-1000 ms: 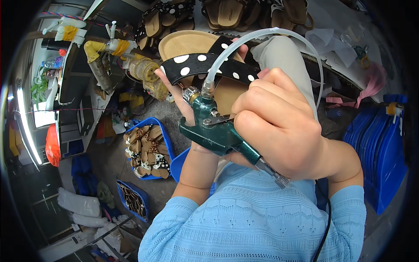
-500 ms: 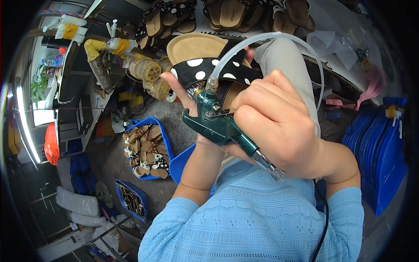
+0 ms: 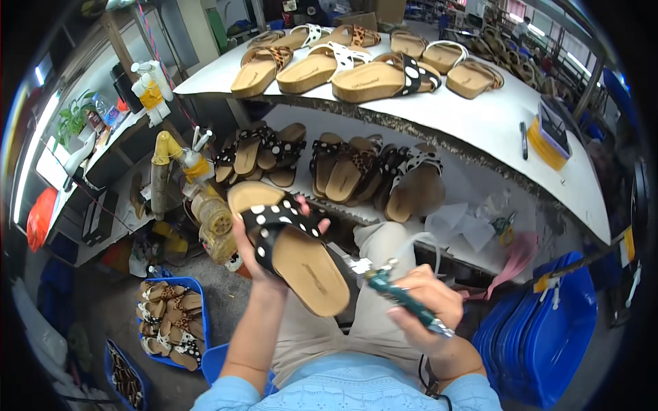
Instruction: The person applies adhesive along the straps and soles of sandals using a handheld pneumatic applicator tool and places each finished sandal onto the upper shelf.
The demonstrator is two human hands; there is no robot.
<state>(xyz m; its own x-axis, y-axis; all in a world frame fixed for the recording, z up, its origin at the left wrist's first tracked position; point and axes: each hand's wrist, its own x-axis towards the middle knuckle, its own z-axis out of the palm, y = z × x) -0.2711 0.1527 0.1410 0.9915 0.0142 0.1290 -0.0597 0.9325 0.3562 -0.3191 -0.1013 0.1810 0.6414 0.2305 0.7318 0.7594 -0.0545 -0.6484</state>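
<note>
My left hand [image 3: 259, 266] is closed round a sandal [image 3: 312, 272], with the thumb at its left edge and fingertips showing beyond the strap. The sandal has a tan footbed and black straps with white polka dots; it is tilted, footbed toward me. In my right hand [image 3: 433, 301] is a green air-fed spray gun [image 3: 399, 296] with metal fittings, its fingers wrapped round the body. The gun's silvery front end lies close to the sandal's right side; whether they touch I cannot tell. A translucent hose [image 3: 430, 238] curves up from behind the gun.
Ahead stands a white table [image 3: 480, 116] with several sandals on top and more dotted sandals [image 3: 349, 168] on the shelf beneath. A blue crate [image 3: 205, 312] of sandals is at lower left. Stacked blue bins [image 3: 562, 329] stand right. Taped pipes [image 3: 216, 219] rise left of the sandal.
The view has tipped up, bringing the table top into sight. The spray gun has moved from in front of the sandal to its right side, and the sandal's footbed now shows.
</note>
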